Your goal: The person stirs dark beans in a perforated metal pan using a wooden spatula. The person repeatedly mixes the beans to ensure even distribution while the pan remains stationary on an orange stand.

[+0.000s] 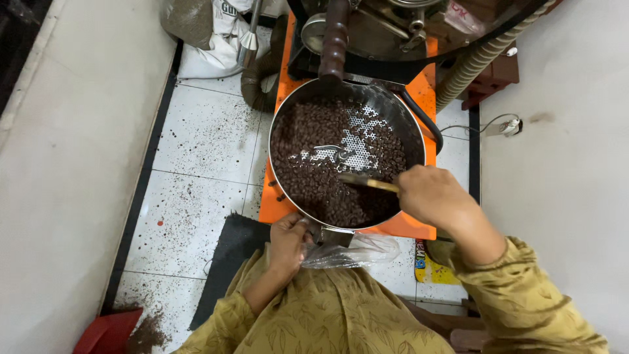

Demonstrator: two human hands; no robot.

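The right hand point(429, 195) is closed around a wooden-handled stirrer point(367, 181) whose tip reaches left of the hand into the roasted coffee beans point(314, 177). The left hand point(288, 242) grips a clear plastic bag point(350, 252) at the near rim of the round cooling tray point(413, 134). Judgement: sweeping evenly from rim to centre, with the bag mouth tight under the outlet, would limit spillage. The beans are dark brown and piled unevenly, leaving the perforated tray floor exposed around the centre hub, beyond the right hand.
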